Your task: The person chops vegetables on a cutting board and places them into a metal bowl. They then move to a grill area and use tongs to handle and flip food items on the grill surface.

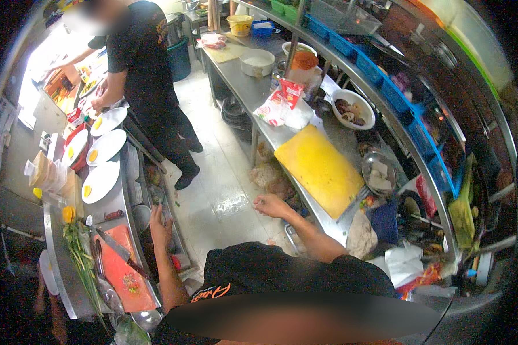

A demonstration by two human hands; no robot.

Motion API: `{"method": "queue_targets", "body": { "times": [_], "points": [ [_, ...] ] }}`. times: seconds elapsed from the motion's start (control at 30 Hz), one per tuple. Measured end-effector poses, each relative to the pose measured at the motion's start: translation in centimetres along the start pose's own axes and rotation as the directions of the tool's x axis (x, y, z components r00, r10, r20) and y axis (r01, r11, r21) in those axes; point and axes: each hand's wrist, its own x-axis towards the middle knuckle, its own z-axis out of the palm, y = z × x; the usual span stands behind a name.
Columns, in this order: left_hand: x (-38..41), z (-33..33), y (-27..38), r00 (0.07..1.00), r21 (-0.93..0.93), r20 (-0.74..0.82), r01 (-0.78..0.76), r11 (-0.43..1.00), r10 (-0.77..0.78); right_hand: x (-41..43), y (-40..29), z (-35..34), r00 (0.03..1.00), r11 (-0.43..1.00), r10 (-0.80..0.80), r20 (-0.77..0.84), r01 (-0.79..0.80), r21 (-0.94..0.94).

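Empty and with its fingers apart, my left hand [160, 227] is raised beside the left counter's edge, right of a red cutting board [121, 263]. A kitchen knife [118, 248] lies across that board near some chopped bits. My right hand [270, 206] hangs over the aisle with fingers loosely curled; whether it holds anything cannot be told. Right of it, a yellow cutting board [319, 170] rests on the steel counter. Several white oval plates [105, 177], each with a small yellow piece, stand farther along the left counter. Green stalks [80, 252] lie beside the red board.
A co-worker in black [144, 73] stands at the far left counter. The tiled aisle [224, 172] runs between both counters. A white bowl [352, 109], a round white container [257, 62] and plastic packets [280, 103] stand on the right counter, under a shelf with blue baskets [395, 95].
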Motion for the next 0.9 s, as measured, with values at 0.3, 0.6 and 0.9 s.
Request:
{"method": "queue_targets", "body": {
  "times": [0.3, 0.6, 0.9],
  "points": [
    [5.3, 4.6, -7.0, 0.974, -0.120, -0.171, 0.126, 0.985, -0.146, 17.7, -9.2, -3.3, 0.921, 0.903, -0.365, 0.135, 0.386, -0.188],
    [22.0, 9.3, -6.9, 0.878, -0.102, 0.455, 0.214, 0.971, -0.146, 33.6, -17.8, -16.3, 0.942, 0.901, -0.337, 0.017, 0.327, -0.286],
    [33.0, 15.5, -8.6, 0.751, 0.115, 0.518, 0.414, 0.903, -0.410, 53.4, -34.5, -40.3, 0.626, 0.728, -0.657, -0.420, 0.385, -0.567]
  ]
}}
